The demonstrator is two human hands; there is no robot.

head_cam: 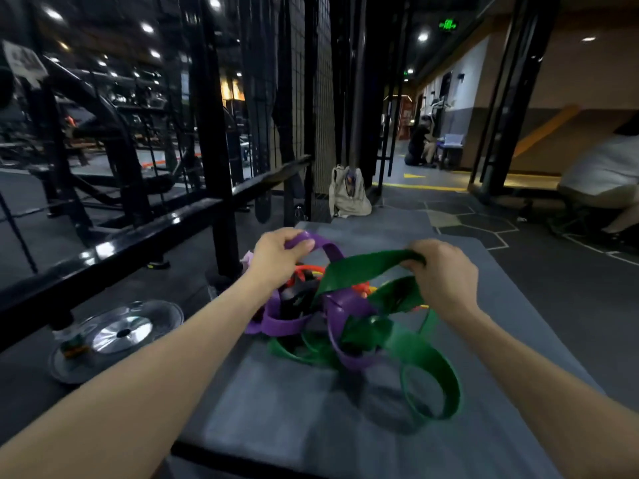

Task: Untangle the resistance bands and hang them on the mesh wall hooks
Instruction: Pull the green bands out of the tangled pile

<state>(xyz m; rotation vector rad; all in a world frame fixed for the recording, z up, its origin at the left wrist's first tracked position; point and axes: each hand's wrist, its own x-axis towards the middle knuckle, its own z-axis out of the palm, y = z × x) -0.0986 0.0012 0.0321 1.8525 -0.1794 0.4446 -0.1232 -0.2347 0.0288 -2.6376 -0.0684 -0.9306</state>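
A tangled heap of resistance bands (332, 312) lies on a grey padded platform (294, 409); purple, green, red-orange and black loops are knotted together. My left hand (276, 257) grips a purple band (321, 244) lifted above the heap. My right hand (442, 274) grips a wide green band (366, 271), pulled up and to the right. A loose green loop (432, 385) trails toward me. The mesh wall (311, 98) stands behind the platform, dark, and its hooks are not discernible.
Black rack bars (166, 229) run along the left. A silver weight plate (117, 333) lies on the floor at the left. A beige bag (347, 193) leans at the mesh foot. People sit at the far back and the right edge.
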